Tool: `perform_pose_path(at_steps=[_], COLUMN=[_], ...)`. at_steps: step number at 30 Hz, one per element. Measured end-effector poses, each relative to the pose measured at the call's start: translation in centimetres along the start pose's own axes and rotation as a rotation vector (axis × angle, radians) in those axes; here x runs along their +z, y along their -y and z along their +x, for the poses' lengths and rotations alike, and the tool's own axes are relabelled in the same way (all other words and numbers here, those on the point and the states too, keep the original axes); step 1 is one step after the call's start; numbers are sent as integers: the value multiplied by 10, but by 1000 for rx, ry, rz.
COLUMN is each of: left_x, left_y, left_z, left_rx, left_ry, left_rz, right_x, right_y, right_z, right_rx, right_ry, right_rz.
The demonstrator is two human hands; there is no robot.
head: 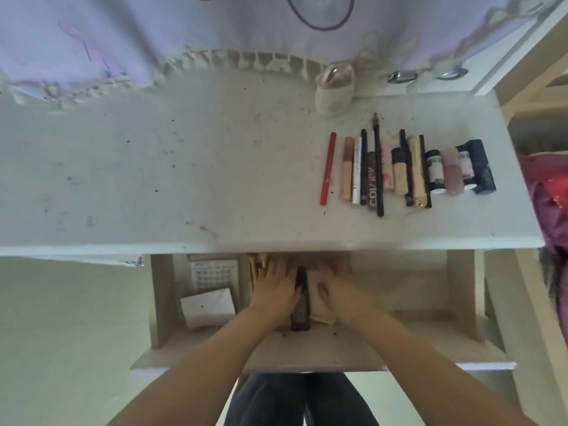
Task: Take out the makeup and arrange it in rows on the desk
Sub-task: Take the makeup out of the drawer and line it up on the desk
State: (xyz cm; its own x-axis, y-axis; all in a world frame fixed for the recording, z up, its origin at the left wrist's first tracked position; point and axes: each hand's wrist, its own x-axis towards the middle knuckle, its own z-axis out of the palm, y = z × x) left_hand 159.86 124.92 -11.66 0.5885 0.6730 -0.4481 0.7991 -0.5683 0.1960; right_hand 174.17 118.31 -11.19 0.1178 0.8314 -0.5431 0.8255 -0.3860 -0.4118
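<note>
Dark speckled tube-shaped makeup item lies in pale wooden open drawer, between both hands | left hand fingers spread flat beside it, right hand fingers too blurred to tell | likely light, stiff, smooth: pinch mid-body | beyond fingertips, row of makeup sticks and bottles on white desk.

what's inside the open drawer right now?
In the drawer: a white box, a dotted card, a dark tube between the left hand and right hand, and a beige pouch. The desk top hides the back; the hands cover the rest.
</note>
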Motion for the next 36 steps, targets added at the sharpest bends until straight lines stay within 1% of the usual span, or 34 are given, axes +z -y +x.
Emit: perform_pose_path(at_steps=[2,5,9,11,13,16,19,21,23,24,26,30,33,36], left_x=[3,6,5,1,-1,-1,-3,-12,-32,-48,-87,-193,-255,-286], left_y=[-11,-19,-17,-14,-12,-8,-7,-8,-5,-3,8,34,50,51], left_z=[2,-4,-12,-18,-23,-34,-40,-42,-46,-51,-60,-61,-28,27], left_rx=[-2,-40,-37,-23,-24,-36,-75,-75,-38,-10,38,81,69,54], left_ry=[19,-32,-52,6,96,182,248,288,297,283,198,-108,-346,-492], left_rz=[40,19,-142,-297,-437,-530,-614,-627,-626,-634,-674,-800,-888,-872], right_x=[9,14,6,1,-3,-9,-21,-38,-65,-82,-123,-203,-236,-245], right_y=[3,6,6,2,-8,-28,-37,-33,-18,-8,15,56,83,96], right_z=[3,-4,-25,-37,-49,-67,-71,-66,-63,-64,-63,-29,22,74], right_rx=[25,22,-39,-66,-64,-9,26,-23,-119,-169,-235,-265,-286,-252], right_ry=[-30,-69,-47,-42,-43,-38,-99,-122,-120,-121,-155,-324,-365,-343], right_rz=[-20,35,216,197,131,144,183,148,120,130,199,347,362,301])
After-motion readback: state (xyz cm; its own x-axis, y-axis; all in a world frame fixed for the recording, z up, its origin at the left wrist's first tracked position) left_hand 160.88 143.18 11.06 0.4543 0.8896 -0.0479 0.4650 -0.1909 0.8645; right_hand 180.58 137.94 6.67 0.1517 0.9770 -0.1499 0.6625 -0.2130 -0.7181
